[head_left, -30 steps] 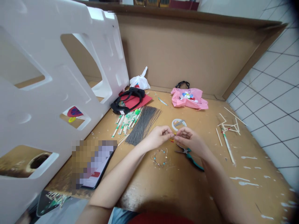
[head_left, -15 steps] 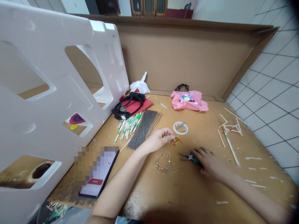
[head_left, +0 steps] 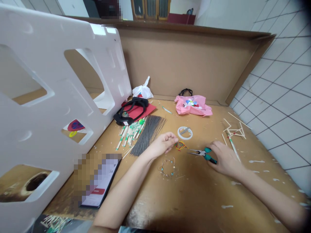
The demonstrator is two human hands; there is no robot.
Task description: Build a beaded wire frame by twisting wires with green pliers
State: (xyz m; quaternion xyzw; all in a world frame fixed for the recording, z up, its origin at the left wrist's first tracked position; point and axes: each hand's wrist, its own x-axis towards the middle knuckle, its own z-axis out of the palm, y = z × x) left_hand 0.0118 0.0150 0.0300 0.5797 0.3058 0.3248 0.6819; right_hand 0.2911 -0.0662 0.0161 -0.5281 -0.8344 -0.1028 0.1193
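My right hand point(head_left: 222, 158) grips the green handles of needle-nose pliers point(head_left: 202, 153), whose jaws point left, slightly parted. My left hand point(head_left: 165, 143) is closed in a pinch just left of a small bundle of red, yellow and green bands point(head_left: 181, 145). Whatever lies between its fingertips is too small to make out. Below that hand, a bracelet-like ring of wire with blue and brownish beads point(head_left: 168, 166) rests on the table. Above the bands sits a round white dish point(head_left: 185, 133) with small beads and a grey strip in it.
Grey wires point(head_left: 148, 136) and green-wrapped sticks point(head_left: 131, 132) lie left of centre, near a black head strap point(head_left: 131, 111). A pink bag point(head_left: 193, 105) stands behind; a stick frame point(head_left: 235, 131) lies right. A phone point(head_left: 102, 181) and white plastic panel point(head_left: 58, 81) flank the left side.
My right hand has lifted the pliers off the table, and their jaws have spread a little. My left hand keeps its pinch beside the bands. The whole view has shifted slightly.
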